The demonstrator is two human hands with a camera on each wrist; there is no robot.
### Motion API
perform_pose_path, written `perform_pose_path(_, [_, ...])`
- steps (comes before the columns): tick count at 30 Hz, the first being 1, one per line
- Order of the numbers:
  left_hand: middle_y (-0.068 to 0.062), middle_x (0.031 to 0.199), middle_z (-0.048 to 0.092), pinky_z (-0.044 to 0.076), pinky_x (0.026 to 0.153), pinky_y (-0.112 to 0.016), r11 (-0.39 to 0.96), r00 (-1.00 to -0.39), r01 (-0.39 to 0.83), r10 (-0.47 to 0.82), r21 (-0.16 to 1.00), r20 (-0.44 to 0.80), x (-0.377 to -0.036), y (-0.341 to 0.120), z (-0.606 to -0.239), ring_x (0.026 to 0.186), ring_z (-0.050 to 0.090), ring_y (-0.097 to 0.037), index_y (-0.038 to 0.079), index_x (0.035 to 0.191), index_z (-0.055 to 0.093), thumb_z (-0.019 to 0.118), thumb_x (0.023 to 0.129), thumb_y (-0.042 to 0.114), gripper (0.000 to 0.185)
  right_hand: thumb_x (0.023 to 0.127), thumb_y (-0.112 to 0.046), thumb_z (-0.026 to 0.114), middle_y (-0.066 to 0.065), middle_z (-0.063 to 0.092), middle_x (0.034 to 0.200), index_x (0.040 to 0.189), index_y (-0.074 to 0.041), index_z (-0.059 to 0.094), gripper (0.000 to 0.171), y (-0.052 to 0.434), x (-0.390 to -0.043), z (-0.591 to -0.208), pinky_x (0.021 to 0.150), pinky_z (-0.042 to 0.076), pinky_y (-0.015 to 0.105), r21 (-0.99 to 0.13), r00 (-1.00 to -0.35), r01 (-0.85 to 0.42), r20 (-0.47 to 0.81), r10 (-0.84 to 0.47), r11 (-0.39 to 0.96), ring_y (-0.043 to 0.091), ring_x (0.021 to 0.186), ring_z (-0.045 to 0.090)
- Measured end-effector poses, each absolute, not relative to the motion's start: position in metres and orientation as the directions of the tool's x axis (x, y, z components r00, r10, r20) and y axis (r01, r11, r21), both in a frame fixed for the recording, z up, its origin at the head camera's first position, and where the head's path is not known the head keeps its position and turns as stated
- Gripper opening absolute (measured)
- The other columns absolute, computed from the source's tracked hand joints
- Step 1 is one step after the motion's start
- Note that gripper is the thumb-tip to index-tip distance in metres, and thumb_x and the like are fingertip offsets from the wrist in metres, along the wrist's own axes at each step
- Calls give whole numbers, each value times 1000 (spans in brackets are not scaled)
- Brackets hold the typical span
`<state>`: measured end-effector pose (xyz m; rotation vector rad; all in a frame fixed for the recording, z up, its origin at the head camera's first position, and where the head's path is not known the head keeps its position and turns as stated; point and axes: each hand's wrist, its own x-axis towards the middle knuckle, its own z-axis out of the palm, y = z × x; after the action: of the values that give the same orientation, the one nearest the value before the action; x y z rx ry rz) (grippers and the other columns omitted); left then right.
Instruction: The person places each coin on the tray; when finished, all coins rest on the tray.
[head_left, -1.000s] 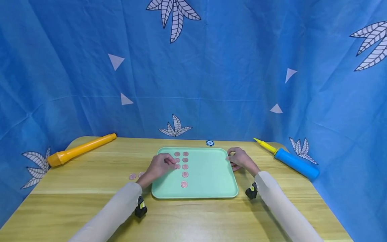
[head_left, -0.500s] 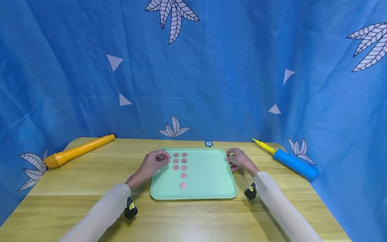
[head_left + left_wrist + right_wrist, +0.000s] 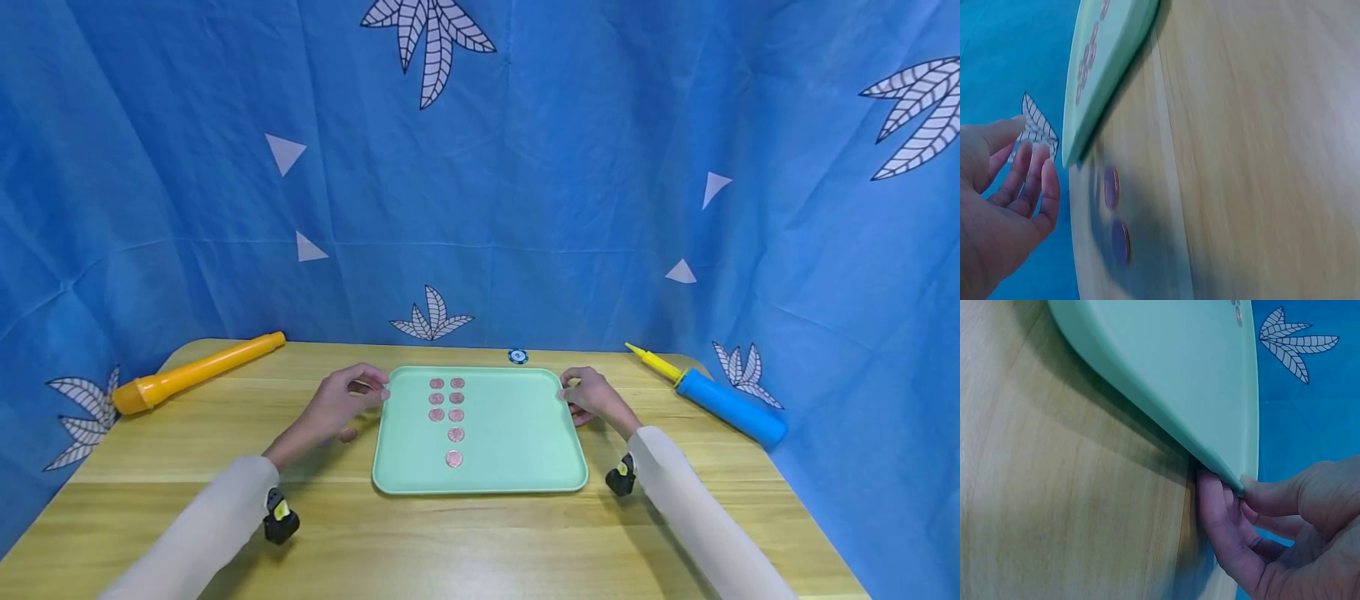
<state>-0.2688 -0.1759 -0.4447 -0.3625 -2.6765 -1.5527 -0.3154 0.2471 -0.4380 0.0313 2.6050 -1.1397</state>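
Note:
A pale green tray (image 3: pixel 517 433) lies on the wooden table, with several copper coins (image 3: pixel 456 415) in two columns on its left half. My right hand (image 3: pixel 591 392) pinches the tray's right rim; in the right wrist view the thumb (image 3: pixel 1272 495) is on top and fingers curl beneath. My left hand (image 3: pixel 341 404) hovers just off the tray's left edge, fingers loosely curved and holding nothing in the left wrist view. Under that hand two loose coins (image 3: pixel 1120 242) lie on the table, one mostly hidden by the hand in the head view.
An orange flashlight-shaped tube (image 3: pixel 198 372) lies at the back left of the wooden table (image 3: pixel 480 542). A blue and yellow hand pump (image 3: pixel 720 400) lies at the back right. Behind the tray sits a blue and white poker chip (image 3: pixel 517 356). A blue curtain (image 3: pixel 480 183) hangs behind.
My left hand has moved left from above the coins on the tray to outside its left edge. The right hand keeps its hold on the rim, and the tray stays put.

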Motion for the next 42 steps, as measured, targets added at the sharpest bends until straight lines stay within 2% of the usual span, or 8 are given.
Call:
perform_pose_path(3, [-13, 115, 71, 56, 83, -36, 478, -974, 196, 200, 856, 111, -266, -189, -444, 107, 66, -29, 1, 123, 67, 71, 101, 15, 26, 106, -5, 58, 12, 62, 80, 119, 2, 60, 15, 247, -315, -438, 60, 63, 36, -711, -956, 138, -277, -94, 690, 17, 64, 64])
perform_pose_path(6, [-13, 116, 70, 54, 80, -32, 486, -972, 184, 218, 855, 86, -263, -202, -444, 106, 65, -28, 1, 125, 66, 72, 101, 17, 29, 106, -5, 58, 12, 61, 80, 119, 2, 59, 15, 246, -315, -438, 60, 63, 36, -709, -957, 136, -276, -95, 692, 18, 65, 64])
perform_pose_path(11, [-18, 120, 68, 53, 92, -24, 481, -957, 210, 279, 851, 79, -257, -224, -445, 107, 65, -23, -1, 129, 64, 73, 101, 19, 36, 106, -5, 59, 12, 61, 80, 118, 2, 60, 14, 245, -315, -438, 60, 63, 36, -707, -957, 137, -275, -91, 694, 18, 65, 64])
perform_pose_path(16, [-22, 130, 64, 53, 93, -22, 454, -916, 218, 402, 864, 20, -256, -251, -446, 115, 64, -29, -2, 138, 58, 73, 100, 18, 46, 106, -5, 59, 13, 62, 82, 118, 2, 60, 14, 244, -317, -439, 59, 63, 36, -703, -956, 145, -280, -84, 696, 19, 66, 64])
perform_pose_path(20, [-17, 137, 63, 51, 94, -21, 503, -883, 203, 465, 840, -66, -258, -274, -450, 119, 61, -28, 2, 140, 60, 77, 97, 23, 51, 106, -6, 59, 13, 62, 82, 120, 1, 59, 16, 243, -318, -438, 59, 63, 35, -696, -956, 145, -283, -83, 703, 19, 67, 65])
perform_pose_path(24, [-11, 128, 66, 49, 88, -23, 558, -877, 214, 471, 802, -93, -258, -286, -455, 110, 59, -21, 5, 134, 65, 81, 93, 26, 49, 106, -7, 59, 12, 62, 81, 121, 1, 59, 16, 241, -319, -438, 58, 62, 34, -697, -954, 148, -287, -84, 702, 18, 67, 63])
perform_pose_path(32, [-5, 101, 64, 44, 76, -24, 535, -893, 292, 449, 793, 26, -255, -280, -461, 89, 53, -13, 6, 113, 72, 83, 91, 21, 28, 106, -7, 58, 11, 61, 79, 122, 2, 59, 18, 242, -319, -438, 59, 62, 35, -702, -956, 138, -279, -92, 699, 18, 65, 63])
perform_pose_path(42, [-4, 88, 61, 41, 70, -25, 553, -914, 249, 405, 795, 4, -254, -273, -461, 79, 50, -13, 5, 105, 74, 82, 92, 18, 19, 106, -6, 58, 12, 60, 80, 117, 1, 60, 13, 245, -315, -438, 59, 63, 35, -695, -959, 132, -271, -87, 706, 18, 64, 62])
